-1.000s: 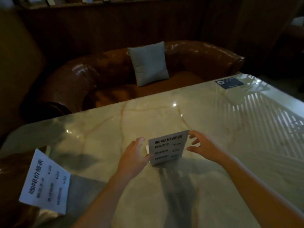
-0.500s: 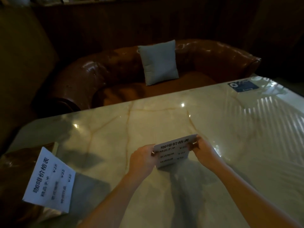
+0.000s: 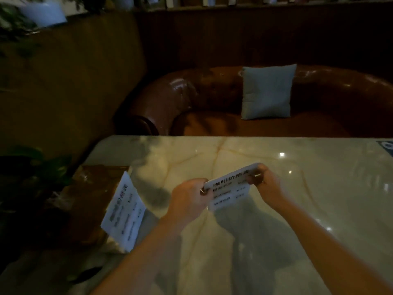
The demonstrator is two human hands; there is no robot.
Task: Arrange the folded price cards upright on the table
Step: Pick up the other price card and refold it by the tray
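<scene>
Two hands on one folded price card — my left hand pinches its left edge, my right hand pinches the upper right corner, fingers closed on the paper. I see it tilted over the marble table; a second card stands at the table's left edge, well apart.

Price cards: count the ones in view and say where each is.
2. One price card is held by its ends between the left hand and right hand over the marble table; the other card sits at the table's left edge.
</scene>
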